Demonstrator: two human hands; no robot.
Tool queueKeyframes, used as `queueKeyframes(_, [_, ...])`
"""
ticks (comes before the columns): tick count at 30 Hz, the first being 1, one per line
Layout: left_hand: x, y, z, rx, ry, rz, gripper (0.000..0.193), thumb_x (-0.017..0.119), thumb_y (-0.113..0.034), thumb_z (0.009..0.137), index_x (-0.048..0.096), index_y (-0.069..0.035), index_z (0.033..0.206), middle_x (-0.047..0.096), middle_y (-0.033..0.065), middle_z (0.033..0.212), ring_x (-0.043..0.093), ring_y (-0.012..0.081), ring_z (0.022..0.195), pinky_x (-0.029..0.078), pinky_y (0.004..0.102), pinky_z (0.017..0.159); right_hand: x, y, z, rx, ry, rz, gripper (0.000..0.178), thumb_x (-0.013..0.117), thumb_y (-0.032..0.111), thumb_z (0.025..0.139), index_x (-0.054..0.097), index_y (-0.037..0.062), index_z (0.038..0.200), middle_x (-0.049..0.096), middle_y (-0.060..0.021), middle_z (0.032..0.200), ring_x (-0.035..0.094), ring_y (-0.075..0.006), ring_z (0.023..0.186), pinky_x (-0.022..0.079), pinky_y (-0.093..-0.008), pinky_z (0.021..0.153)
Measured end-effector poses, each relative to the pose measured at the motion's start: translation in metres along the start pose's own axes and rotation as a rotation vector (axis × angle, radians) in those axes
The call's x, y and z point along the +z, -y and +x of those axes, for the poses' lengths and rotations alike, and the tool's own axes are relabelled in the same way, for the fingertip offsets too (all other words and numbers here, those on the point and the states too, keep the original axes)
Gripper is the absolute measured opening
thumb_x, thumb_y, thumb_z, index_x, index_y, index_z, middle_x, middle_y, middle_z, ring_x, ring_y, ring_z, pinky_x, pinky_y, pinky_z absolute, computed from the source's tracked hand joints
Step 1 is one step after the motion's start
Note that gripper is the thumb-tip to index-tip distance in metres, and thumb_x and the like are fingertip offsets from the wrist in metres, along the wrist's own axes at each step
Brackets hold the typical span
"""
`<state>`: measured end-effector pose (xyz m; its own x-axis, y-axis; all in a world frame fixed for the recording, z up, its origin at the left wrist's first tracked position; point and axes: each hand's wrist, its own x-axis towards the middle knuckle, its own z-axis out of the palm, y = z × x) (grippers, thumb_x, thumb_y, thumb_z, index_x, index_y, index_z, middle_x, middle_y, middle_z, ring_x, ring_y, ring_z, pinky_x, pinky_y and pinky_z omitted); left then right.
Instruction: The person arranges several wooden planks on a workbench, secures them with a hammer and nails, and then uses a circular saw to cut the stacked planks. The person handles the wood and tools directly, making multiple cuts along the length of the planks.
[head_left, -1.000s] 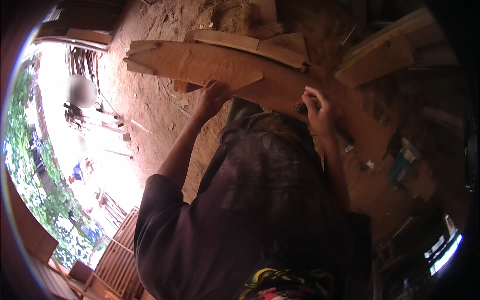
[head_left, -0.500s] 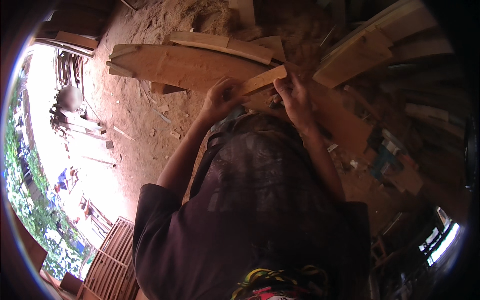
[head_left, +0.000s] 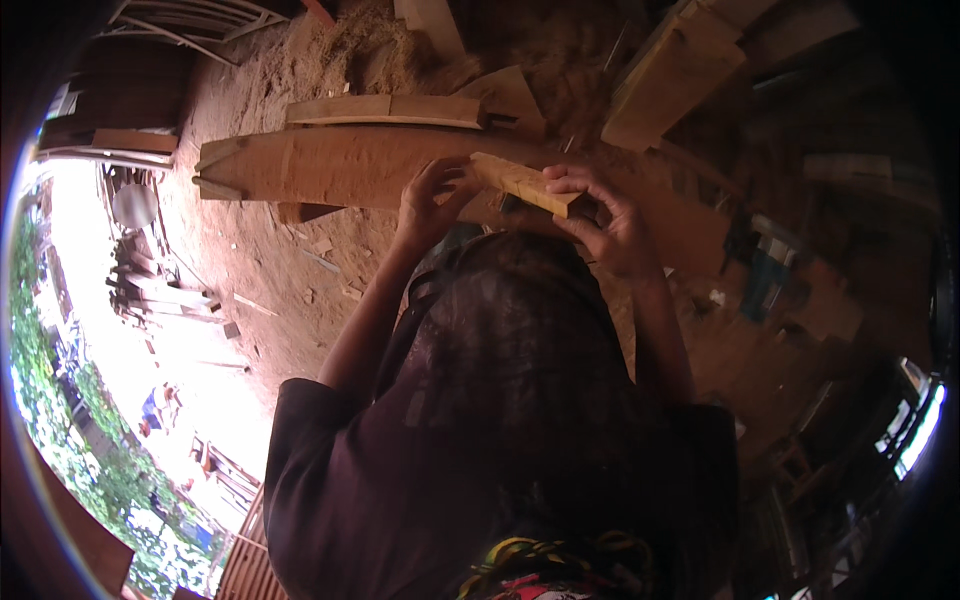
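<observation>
At twelve o'clock you have a pale yellow-tan short wooden block (head_left: 525, 184) with a faint straight grain, above a long orange-brown wooden plank (head_left: 330, 165); the reddish-brown sawdust floor (head_left: 260, 270) spreads at ten o'clock, and your dark maroon cloth shirt (head_left: 400, 480) fills six o'clock

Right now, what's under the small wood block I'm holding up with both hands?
Below the small wood block lies a long wide plank on the sawdust-strewn dirt floor. The left hand and right hand cover the block's ends, and the head hides the ground nearer you.
</observation>
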<state>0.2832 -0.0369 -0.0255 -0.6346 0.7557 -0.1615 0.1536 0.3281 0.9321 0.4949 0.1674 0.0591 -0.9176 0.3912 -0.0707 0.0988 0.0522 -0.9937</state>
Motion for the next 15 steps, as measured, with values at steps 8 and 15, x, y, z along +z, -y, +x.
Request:
queueKeyframes(8, [-0.002, 0.003, 0.021, -0.195, 0.138, -0.181, 0.039, 0.079, -0.012, 0.101, 0.067, -0.002, 0.137, 0.075, 0.0102, 0.124, 0.072, 0.0173, 0.119, 0.058, 0.0311, 0.1, 0.029, 0.005, -0.003, 0.162, -0.325, -0.025, 0.037, 0.079, 0.007, 0.095, 0.068, 0.0023, 0.13, 0.068, -0.0132, 0.14, 0.063, -0.0271, 0.136, 0.05, -0.0406, 0.114])
queueKeyframes(15, [-0.052, 0.017, 0.041, -0.175, 0.335, -0.177, 0.034, 0.08, -0.014, 0.099, 0.071, -0.003, 0.13, 0.077, 0.0077, 0.119, 0.074, 0.0165, 0.112, 0.06, 0.0336, 0.097, 0.045, -0.017, 0.028, 0.076, -0.555, -0.336, 0.046, 0.078, 0.009, 0.095, 0.061, 0.0039, 0.138, 0.072, -0.0161, 0.134, 0.068, -0.0326, 0.129, 0.053, -0.0417, 0.11])
